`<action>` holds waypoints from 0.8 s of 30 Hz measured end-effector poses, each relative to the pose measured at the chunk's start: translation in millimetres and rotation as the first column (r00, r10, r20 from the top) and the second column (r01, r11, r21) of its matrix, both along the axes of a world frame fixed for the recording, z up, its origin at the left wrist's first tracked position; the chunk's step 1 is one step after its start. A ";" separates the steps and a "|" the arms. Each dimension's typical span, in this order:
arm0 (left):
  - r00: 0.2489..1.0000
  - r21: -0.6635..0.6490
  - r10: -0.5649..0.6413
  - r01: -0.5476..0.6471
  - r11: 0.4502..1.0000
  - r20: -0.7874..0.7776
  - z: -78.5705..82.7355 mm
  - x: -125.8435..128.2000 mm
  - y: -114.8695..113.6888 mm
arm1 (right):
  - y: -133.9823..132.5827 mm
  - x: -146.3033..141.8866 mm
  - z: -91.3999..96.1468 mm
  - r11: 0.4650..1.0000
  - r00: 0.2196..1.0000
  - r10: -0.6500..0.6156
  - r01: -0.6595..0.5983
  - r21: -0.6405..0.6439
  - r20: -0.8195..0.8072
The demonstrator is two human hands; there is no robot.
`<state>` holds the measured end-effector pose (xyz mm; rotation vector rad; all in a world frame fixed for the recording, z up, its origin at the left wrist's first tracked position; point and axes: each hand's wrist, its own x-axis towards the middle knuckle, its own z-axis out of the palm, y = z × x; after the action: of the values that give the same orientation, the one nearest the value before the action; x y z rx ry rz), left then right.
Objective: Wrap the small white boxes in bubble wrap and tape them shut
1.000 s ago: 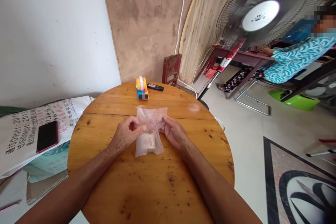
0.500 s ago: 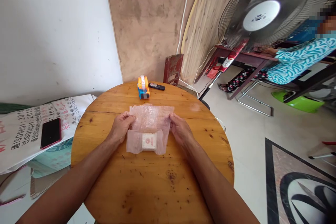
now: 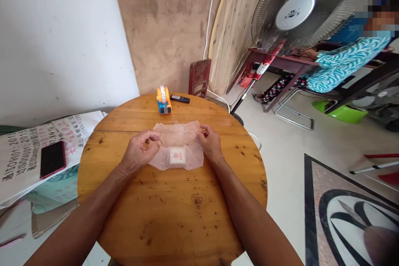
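Round wooden table (image 3: 174, 216) in a bare-walled room: a person's two hands work at a sheet of bubble wrap (image 3: 179, 133) lying flat near the table's middle. The left hand (image 3: 140, 151) has its fingers curled and pinched on the wrap's left edge; the right hand (image 3: 212, 145) grips the right edge, so the hands sit apart with the sheet spread between them. A small white box (image 3: 177, 156) with a red mark rests on the near part of the wrap, between the two hands and touching neither. At the table's far edge stand an orange and blue tape dispenser (image 3: 163, 100) and, just right of it, a black remote (image 3: 180, 99). A phone (image 3: 52, 159) in a red case lies on a printed sack (image 3: 25, 149) to the left of the table. Behind the table a red chair (image 3: 199, 77) stands against a leaning board (image 3: 168, 20). A fan (image 3: 296, 8) fills the upper right, and beyond it another person in a blue patterned top (image 3: 339, 64) sits at a dark desk (image 3: 280, 60).
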<state>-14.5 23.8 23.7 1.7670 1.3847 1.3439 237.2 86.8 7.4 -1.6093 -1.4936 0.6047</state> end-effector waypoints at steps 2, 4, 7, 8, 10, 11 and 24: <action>0.987 -0.080 -0.123 0.115 0.990 -0.105 1.0 -1.0 -0.9 | -3.2 0.6 4.0 1.000 0.993 -0.028 0.029 -0.008 0.117; 0.967 -0.159 -0.209 0.186 0.970 -0.143 1.3 -2.8 0.8 | -6.0 0.0 7.4 0.998 0.977 -0.042 0.048 -0.026 0.209; 0.955 -0.209 -0.261 0.229 0.951 -0.143 5.4 -8.3 1.4 | -7.9 -1.4 10.0 0.996 0.951 -0.045 0.065 -0.058 0.306; 0.950 -0.228 -0.290 0.260 0.938 -0.111 8.3 -10.9 0.2 | -7.8 -1.5 10.2 0.995 0.943 -0.043 0.070 -0.069 0.331; 0.907 -0.283 -0.420 0.409 0.868 0.022 15.7 -16.4 -4.3 | -7.3 -1.3 9.8 0.993 0.928 -0.040 0.079 -0.090 0.371; 0.849 -0.316 -0.517 0.523 0.791 0.110 19.7 -18.6 -7.4 | -6.9 -1.1 9.4 0.992 0.920 -0.039 0.084 -0.098 0.389; 0.832 -0.307 -0.452 0.543 0.782 0.321 8.0 -3.4 -13.5 | -12.1 -2.6 7.0 0.999 0.806 -0.002 0.034 -0.042 0.592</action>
<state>-17.9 10.3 31.7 1.5034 0.8790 0.8726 234.6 74.7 14.4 -1.9616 -1.9135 0.1126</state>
